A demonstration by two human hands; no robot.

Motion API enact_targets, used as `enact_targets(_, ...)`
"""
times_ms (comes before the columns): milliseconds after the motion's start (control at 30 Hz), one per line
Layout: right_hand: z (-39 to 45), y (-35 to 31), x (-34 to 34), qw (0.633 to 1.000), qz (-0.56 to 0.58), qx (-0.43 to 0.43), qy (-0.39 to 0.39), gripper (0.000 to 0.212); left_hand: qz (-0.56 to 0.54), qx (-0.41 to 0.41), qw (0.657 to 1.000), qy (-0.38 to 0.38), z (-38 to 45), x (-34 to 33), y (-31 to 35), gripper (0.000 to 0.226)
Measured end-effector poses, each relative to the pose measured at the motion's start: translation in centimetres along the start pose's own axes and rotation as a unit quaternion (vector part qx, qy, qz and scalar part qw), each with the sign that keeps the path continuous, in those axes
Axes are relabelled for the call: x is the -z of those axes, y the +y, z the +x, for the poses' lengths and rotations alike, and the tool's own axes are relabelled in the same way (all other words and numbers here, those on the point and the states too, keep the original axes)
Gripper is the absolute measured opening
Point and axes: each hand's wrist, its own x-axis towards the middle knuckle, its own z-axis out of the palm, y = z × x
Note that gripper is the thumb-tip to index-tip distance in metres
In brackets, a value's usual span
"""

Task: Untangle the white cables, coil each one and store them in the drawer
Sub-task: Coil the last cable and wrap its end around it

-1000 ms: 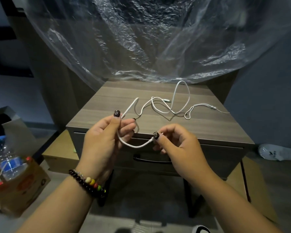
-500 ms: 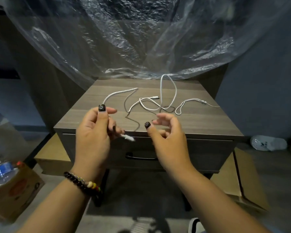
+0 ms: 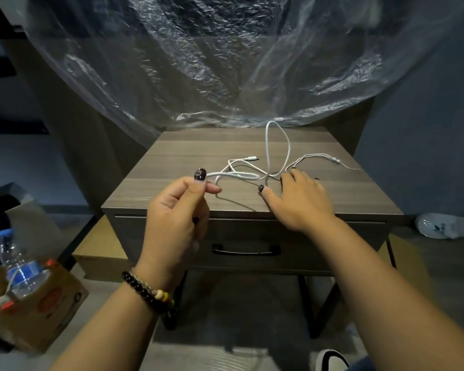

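A thick white charging cable lies in loose loops on the wooden nightstand, one tall loop standing up near the back. My left hand pinches one end of it between thumb and forefinger above the front left of the top. A thinner white earphone cable trails to the right and crosses the thick one. My right hand rests flat on the tabletop with fingers spread, fingertips at the tangle. The drawer below is closed, its black handle facing me.
Clear plastic sheeting hangs behind and over the back of the nightstand. A cardboard box holding a water bottle sits on the floor at left. Flat cardboard lies under the stand. A white slipper lies at right.
My right hand has let go, moved forward and flattened onto the tabletop by the tangle. My left hand has kept its pinch on the cable end and raised it.
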Motion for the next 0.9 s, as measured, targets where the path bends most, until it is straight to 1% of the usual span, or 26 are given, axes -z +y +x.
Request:
enact_targets(33,0.7,0.1,0.3,1.000,0.004,0.011,-0.018,0.070,-0.026,0.008,1.000,-0.014,0.1,0.1,0.0,0.027)
enact_targets(100,1.6,0.1,1.0,0.999,0.023,0.020,-0.038,0.060,-0.073,0.031,0.996,-0.051,0.2,0.2,0.1,0.032)
enact_targets(167,2.2,0.3,1.4,0.997,0.075,0.008,-0.026,0.047,-0.074,0.045,0.994,-0.072,0.3,0.2,0.2,0.037)
enact_targets(200,2.3,0.4,1.5,0.993,0.113,0.005,-0.013,0.048,-0.055,0.046,0.995,-0.073,0.4,0.3,0.1,0.036)
enact_targets(233,2.3,0.4,1.5,0.988,0.154,0.007,-0.001,0.057,-0.023,0.047,0.996,-0.071,0.5,0.4,0.0,0.035)
enact_targets(267,2.1,0.3,1.5,0.981,0.195,0.017,0.012,0.072,0.014,0.048,0.996,-0.069,0.7,0.6,-0.1,0.034)
enact_targets(300,1.9,0.1,1.6,0.973,0.224,0.040,0.029,0.083,0.048,0.047,0.995,-0.071,0.8,0.8,-0.3,0.035)
enact_targets(367,1.2,-0.5,2.0,0.965,0.227,0.114,0.069,0.088,0.082,0.043,0.992,-0.080,1.2,1.2,-0.4,0.035)
enact_targets(433,0.5,-1.4,2.1,0.956,0.204,0.196,0.079,0.081,0.072,0.040,0.993,-0.089,1.3,1.4,-0.1,0.036)
enact_targets(467,0.2,-1.9,2.0,0.950,0.204,0.225,0.072,0.072,0.055,0.038,0.993,-0.099,1.3,1.4,0.1,0.035)
enact_targets(533,-0.6,-2.8,1.7,0.934,0.244,0.257,0.054,0.047,-0.005,0.038,0.992,-0.120,1.1,1.5,0.5,0.032)
enact_targets(600,-1.3,-3.5,1.4,0.913,0.305,0.265,0.055,0.027,-0.059,0.036,0.990,-0.127,1.0,1.5,0.6,0.032)
enact_targets(633,-1.7,-3.8,1.4,0.904,0.327,0.266,0.067,0.021,-0.073,0.035,0.990,-0.117,1.0,1.4,0.6,0.032)
enact_targets(700,-2.6,-4.2,1.8,0.894,0.350,0.263,0.096,0.018,-0.102,0.045,0.991,-0.069,1.0,1.2,0.7,0.028)
enact_targets(767,-3.8,-4.7,2.9,0.885,0.374,0.254,0.110,0.017,-0.157,0.072,0.985,-0.016,1.0,1.1,0.9,0.026)
enact_targets(833,-5.3,-5.1,4.1,0.875,0.394,0.259,0.109,0.017,-0.252,0.106,0.962,0.014,1.0,1.3,1.2,0.024)
enact_targets(900,-6.8,-5.7,5.0,0.872,0.380,0.291,0.103,0.021,-0.328,0.129,0.936,0.027,0.9,1.6,1.5,0.030)
